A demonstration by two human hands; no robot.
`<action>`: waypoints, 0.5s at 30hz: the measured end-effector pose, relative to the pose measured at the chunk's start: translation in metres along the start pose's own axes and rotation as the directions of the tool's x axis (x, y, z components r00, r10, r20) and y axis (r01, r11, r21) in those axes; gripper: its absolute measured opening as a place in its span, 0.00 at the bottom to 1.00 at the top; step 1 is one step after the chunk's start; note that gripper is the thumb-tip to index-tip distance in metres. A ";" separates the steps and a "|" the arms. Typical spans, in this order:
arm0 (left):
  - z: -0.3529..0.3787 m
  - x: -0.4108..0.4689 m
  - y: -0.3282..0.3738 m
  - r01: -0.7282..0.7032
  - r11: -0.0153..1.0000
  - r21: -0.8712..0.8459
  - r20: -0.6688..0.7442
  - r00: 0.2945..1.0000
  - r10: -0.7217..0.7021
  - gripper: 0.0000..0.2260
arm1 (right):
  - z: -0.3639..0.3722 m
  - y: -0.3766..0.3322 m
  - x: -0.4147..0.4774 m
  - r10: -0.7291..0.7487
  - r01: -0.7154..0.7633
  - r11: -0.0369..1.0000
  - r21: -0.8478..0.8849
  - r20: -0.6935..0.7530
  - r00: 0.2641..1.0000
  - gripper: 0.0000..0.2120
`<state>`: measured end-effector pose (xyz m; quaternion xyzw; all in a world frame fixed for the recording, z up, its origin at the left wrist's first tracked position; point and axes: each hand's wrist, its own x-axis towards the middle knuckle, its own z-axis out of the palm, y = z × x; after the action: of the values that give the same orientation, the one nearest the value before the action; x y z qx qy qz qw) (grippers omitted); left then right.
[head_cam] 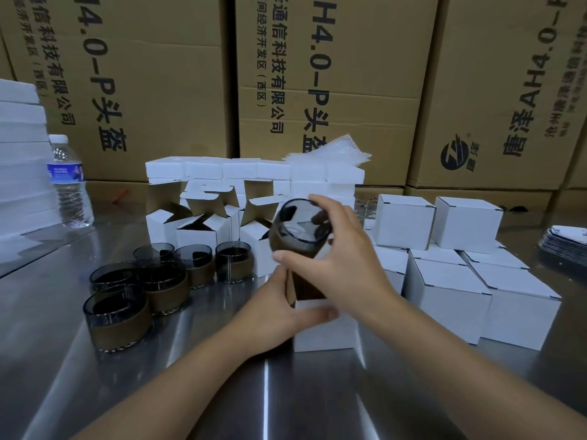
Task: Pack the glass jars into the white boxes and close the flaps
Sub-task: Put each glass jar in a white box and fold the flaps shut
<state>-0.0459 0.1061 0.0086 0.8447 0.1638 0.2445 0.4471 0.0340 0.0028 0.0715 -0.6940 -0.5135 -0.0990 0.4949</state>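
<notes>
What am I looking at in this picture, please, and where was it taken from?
There is no machine here: a person works with bare hands, and the single picture comes from a camera worn on their head, looking down. The right hand grips a dark glass jar, tilted above an open white box that the left hand holds steady on the steel table. More jars wait on the left, open boxes stand behind, closed boxes are stacked on the right. A water bottle and large brown cartons are in the background.
</notes>
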 end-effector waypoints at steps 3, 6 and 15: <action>-0.002 -0.002 0.000 -0.007 1.000 -0.015 0.052 0.999 0.008 0.31 | -0.013 0.020 -0.008 0.011 -0.014 0.999 -0.052 -0.064 0.998 0.39; -0.003 -0.001 -0.001 0.004 1.000 -0.004 0.041 0.999 -0.004 0.31 | -0.018 0.033 -0.014 0.022 -0.032 0.995 -0.090 -0.114 0.993 0.39; -0.004 -0.003 -0.001 -0.028 1.000 -0.011 0.021 0.999 0.028 0.31 | -0.014 0.046 -0.026 -0.026 0.019 0.996 -0.082 -0.087 0.996 0.40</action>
<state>-0.0505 0.1077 0.0092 0.8471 0.1458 0.2429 0.4496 0.0648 -0.0236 0.0347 -0.7027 -0.4946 -0.1558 0.4871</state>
